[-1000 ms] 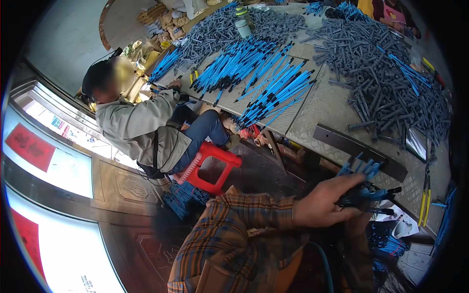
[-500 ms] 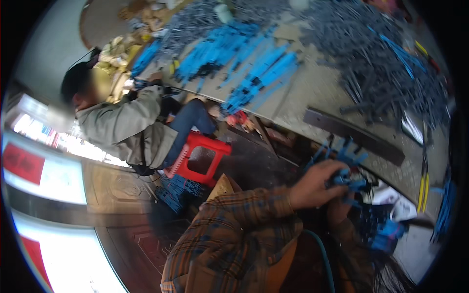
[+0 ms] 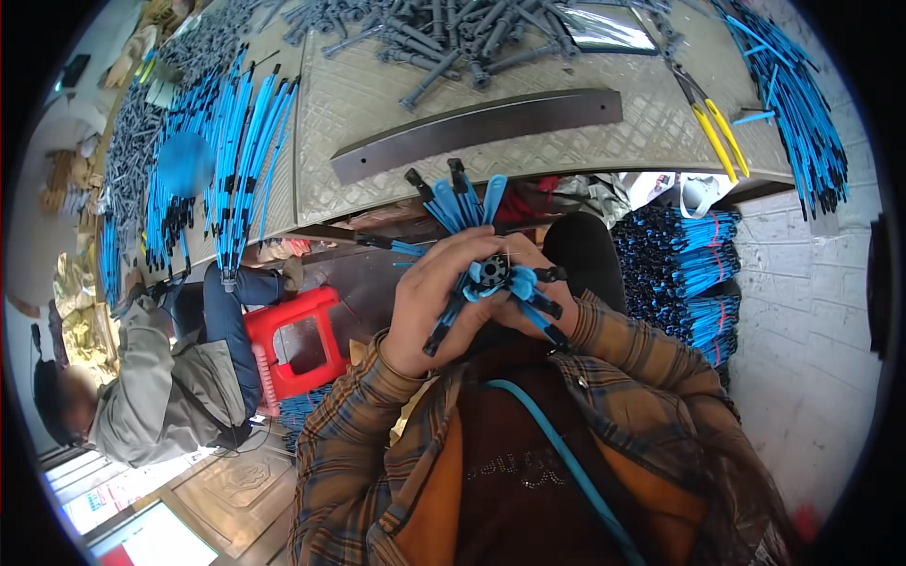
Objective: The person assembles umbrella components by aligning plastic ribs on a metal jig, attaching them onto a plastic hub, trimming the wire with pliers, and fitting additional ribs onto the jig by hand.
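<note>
In front of my chest, both hands close around a bunch of blue rods with black ends (image 3: 462, 203). The rods fan out from a round black hub (image 3: 493, 271) that faces up, with holes around its rim. My left hand (image 3: 429, 292) wraps the bunch from the left side, fingers over the top. My right hand (image 3: 530, 255) grips it from the right, partly hidden behind the hub and rods. Some rods poke out beyond the fingers, and others hang below the hub.
A worktable carries a dark metal bar (image 3: 481, 127), grey plastic rods (image 3: 444, 47), yellow-handled pliers (image 3: 714, 132) and blue rod bundles (image 3: 236, 160). More bundles are stacked at right (image 3: 694, 274). A co-worker (image 3: 170, 377) sits left, near a red stool (image 3: 297, 349).
My view has swung to the right and levelled, so the table edge now runs across the top. My hands with the rod bunch appear nearer the middle, and the hub faces up.
</note>
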